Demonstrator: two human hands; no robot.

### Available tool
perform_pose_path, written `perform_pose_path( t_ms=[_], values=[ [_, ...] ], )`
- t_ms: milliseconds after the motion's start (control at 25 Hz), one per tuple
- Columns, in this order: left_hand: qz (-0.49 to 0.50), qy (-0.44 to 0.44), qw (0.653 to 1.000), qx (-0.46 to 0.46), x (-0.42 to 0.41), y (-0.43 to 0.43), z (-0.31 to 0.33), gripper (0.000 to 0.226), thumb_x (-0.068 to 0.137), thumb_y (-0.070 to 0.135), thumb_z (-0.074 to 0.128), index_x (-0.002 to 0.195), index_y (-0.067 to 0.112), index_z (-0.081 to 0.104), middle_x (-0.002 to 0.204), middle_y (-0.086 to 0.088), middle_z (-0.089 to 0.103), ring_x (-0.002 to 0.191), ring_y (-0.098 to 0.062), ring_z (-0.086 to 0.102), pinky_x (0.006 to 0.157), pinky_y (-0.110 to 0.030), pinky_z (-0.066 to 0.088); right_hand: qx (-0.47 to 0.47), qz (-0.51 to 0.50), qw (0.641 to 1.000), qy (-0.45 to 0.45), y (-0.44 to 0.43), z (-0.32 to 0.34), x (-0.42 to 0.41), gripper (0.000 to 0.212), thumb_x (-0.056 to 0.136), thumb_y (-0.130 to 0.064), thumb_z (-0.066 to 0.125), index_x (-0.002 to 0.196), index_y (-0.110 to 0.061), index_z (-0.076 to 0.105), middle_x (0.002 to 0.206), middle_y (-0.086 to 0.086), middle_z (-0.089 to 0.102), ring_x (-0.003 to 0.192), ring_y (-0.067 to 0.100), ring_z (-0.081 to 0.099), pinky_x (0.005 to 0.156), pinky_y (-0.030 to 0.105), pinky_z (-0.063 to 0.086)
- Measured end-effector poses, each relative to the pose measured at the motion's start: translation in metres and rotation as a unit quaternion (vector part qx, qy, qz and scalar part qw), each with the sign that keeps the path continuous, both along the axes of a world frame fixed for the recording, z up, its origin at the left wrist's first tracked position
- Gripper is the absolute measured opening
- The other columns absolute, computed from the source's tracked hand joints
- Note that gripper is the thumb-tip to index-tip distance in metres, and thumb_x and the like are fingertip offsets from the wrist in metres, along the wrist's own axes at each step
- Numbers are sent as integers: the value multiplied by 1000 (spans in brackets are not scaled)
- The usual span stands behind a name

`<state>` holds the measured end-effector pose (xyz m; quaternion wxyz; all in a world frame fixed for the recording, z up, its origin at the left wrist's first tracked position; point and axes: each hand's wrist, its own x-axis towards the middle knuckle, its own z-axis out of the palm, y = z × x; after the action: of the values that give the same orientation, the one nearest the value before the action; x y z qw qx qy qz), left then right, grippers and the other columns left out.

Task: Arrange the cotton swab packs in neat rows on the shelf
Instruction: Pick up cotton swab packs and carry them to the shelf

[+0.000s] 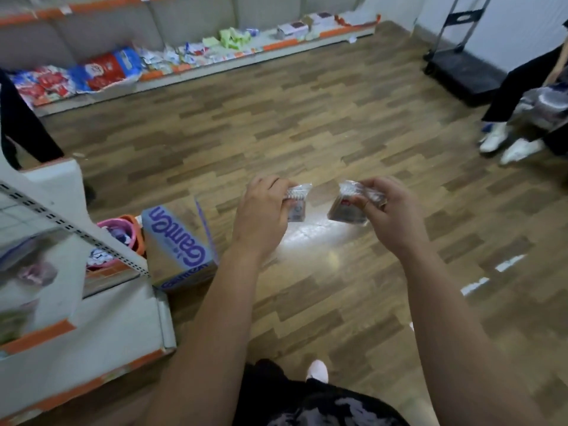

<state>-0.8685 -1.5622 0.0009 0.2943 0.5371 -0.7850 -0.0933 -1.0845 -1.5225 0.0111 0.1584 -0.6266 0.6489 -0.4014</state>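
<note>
My left hand (264, 207) grips a small clear cotton swab pack (296, 204) by its top, with the white swab tips showing above my fingers. A second clear pack (349, 207) is pinched in my right hand (390, 210) just to the right. Both packs hang over the wooden floor in front of me, a short gap apart. The white shelf unit with orange edge strips (92, 321) stands at my lower left, its upper level blurred.
A purple-lettered cardboard box (178, 244) and a pink-and-orange bucket (129, 232) sit on the floor beside the shelf. A long low shelf (196, 66) with packaged goods runs along the far wall. A black trolley (461, 66) and another person's legs (516, 118) are at the right.
</note>
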Motion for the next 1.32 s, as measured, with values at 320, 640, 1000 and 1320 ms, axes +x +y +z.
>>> perform_pose_path(
  t_ms=[320, 640, 1000, 1320],
  values=[
    [60, -6, 998, 1, 15, -160, -27, 24, 89, 16, 60, 113, 15, 63, 108, -2, 61, 104, -24, 48, 89, -37, 40, -4, 61, 998, 6, -187, -20, 7, 21, 84, -23, 71, 102, -14, 68, 95, -8, 58, 87, 2, 50, 75, 1, 32],
    [57, 31, 997, -36, 71, -408, 10, 21, 86, 13, 63, 106, 15, 65, 103, 1, 63, 98, -21, 47, 86, -30, 38, -44, 100, 994, 22, -445, 5, 63, 22, 82, -26, 72, 99, -13, 69, 93, -9, 59, 86, 4, 53, 75, 4, 35],
    [65, 15, 997, -47, 97, -625, 7, 21, 85, 14, 62, 106, 15, 66, 102, 0, 64, 94, -24, 49, 83, -31, 39, -47, 120, 992, 1, -671, 3, 83, 21, 83, -22, 72, 100, -10, 68, 95, -4, 62, 90, 9, 57, 78, 6, 37],
    [93, -6, 994, -55, 90, -869, 30, 21, 85, 13, 61, 105, 19, 65, 101, 3, 63, 95, -24, 50, 83, -43, 44, -97, 157, 983, -2, -928, 27, 81, 18, 82, -20, 73, 97, -11, 68, 92, -3, 62, 86, 5, 54, 78, 6, 37]
  ],
)
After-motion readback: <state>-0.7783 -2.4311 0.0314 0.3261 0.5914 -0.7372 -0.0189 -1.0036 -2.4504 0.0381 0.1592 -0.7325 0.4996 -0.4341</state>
